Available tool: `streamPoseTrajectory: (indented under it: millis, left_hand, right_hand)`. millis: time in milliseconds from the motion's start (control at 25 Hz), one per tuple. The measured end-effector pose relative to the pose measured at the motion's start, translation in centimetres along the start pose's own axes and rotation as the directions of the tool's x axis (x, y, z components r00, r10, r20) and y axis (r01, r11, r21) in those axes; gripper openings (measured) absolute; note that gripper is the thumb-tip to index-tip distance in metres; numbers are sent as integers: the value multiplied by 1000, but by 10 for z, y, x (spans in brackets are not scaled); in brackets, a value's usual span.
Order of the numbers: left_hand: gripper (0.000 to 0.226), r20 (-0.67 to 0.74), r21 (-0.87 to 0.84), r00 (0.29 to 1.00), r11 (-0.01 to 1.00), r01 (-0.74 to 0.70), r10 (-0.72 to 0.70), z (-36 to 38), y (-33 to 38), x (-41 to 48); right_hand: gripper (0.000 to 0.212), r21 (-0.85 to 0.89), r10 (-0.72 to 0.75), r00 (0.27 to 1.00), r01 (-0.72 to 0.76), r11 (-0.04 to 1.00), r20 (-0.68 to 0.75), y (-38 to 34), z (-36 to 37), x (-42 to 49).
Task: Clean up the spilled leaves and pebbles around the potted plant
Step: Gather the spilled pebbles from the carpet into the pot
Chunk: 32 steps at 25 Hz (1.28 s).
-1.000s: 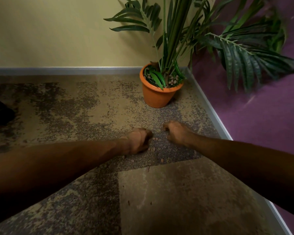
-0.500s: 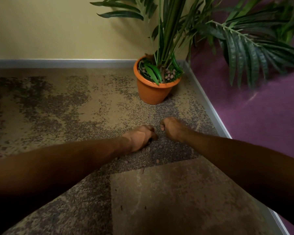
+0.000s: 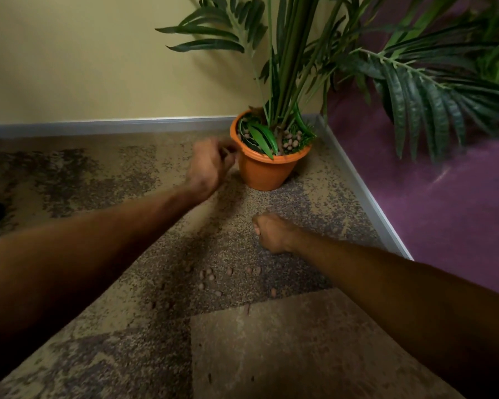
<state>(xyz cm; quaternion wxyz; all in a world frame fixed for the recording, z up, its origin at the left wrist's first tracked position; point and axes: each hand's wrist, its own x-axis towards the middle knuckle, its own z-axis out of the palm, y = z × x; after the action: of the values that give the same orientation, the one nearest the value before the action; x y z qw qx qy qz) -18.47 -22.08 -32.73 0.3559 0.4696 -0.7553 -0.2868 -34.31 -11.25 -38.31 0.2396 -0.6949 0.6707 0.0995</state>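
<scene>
1. Left hand (image 3: 211, 165): seen raised beside the left rim of the orange pot (image 3: 267, 171), fingers curled inward, motion-blurred. Whether anything is held cannot be told.
2. Right hand (image 3: 272, 233): closed into a fist, knuckles down, low over the carpet (image 3: 104, 174), near side of the pot and apart from it. Contents of fist not visible; cannot be told.
3. Spilled pebbles (image 3: 211, 276): small brownish-pink pcs scattered on the carpet, nearer than the right hand, between the two forearms. A few lie further toward the near edge of the dark patch.
4. Potted plant (image 3: 288, 67): pot is set upright in the far corner, where the yellow wall (image 3: 98, 53) meets the purple wall (image 3: 444, 211). Pebbles & loose green leaves (image 3: 261, 138) are seen inside the pot, at soil level.
5. Baseboard (image 3: 98, 126): grey strip runs along both walls, behind & right of the pot.
</scene>
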Motion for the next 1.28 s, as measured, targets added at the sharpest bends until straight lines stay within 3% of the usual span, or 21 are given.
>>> streamPoseTrajectory:
  millis: [160, 400, 680, 880, 1000, 1080, 1160, 1280]
  left_hand:
    - [19, -177, -102, 980, 992, 70, -87, 1, 28, 54]
    - [17, -80, -124, 987, 984, 129, -139, 20, 44, 76]
    - [26, -131, -95, 984, 989, 112, -124, 12, 52, 75]
    - [34, -179, 93, 981, 991, 99, -81, 0, 31, 40]
    - [38, -23, 245, 998, 968, 59, -55, -6, -5, -1]
    - [41, 73, 334, 996, 942, 33, -60, -14, -27, -23]
    - [46, 167, 425, 981, 905, 20, -100, -20, -40, -42]
    - [53, 294, 516, 942, 856, -14, -162, -29, -50, -64]
  right_hand:
    - [13, 48, -43, 998, 45, 998, -44, 0, 4, 6]
    - [18, 109, -49, 996, 57, 992, -72, 4, 11, 6]
    - [12, 71, -79, 993, 85, 994, -85, 5, 16, 11]
    - [15, -4, -139, 986, 139, 990, -97, 2, 3, 12]
    - [16, -57, -304, 908, 301, 952, -287, -8, -29, 18]
    - [18, -76, -368, 788, 383, 921, -494, -21, -58, 26]
    - [14, -45, -341, 670, 417, 908, -660, -30, -86, 31]
    - [15, 9, -237, 587, 386, 923, -774, -30, -118, 36]
